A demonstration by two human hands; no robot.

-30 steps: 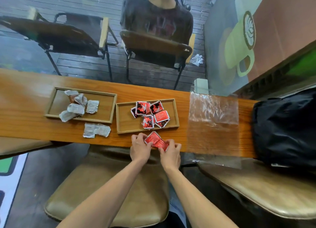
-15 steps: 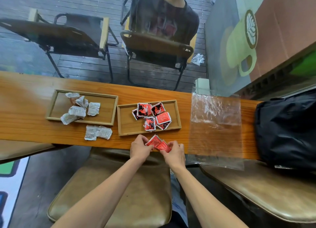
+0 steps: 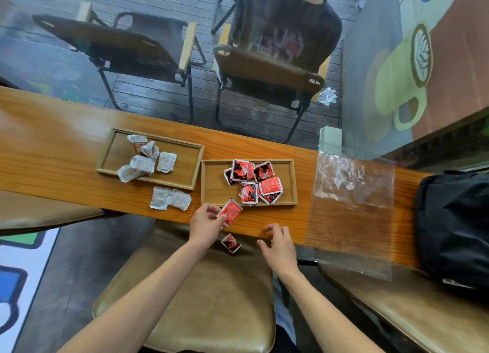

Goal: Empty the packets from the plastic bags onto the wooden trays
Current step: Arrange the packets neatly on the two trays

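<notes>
1. Bare strip of the long orange wooden table [image 3: 53,151] lies between the right wooden tray [image 3: 209,191] and the flat clear plastic bag [image 3: 352,207] — passable
2. Bulky black fabric bag [image 3: 455,228] blocks the table's right end
3. Two white paper packets [image 3: 170,198] lie below the left wooden tray [image 3: 105,151]

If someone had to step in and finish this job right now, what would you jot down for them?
Left hand pinches one red packet just short of the right tray. Right hand is open and holds nothing.
Another red packet shows below the table's near edge, apparently dropped.
Done: a pile of red packets lies in the right tray, white packets in the left tray. The plastic bag lies flat, apparently empty.
Left: tray the held packet, retrieve the dropped one, and put the two white packets lying on the table into the left tray.
</notes>
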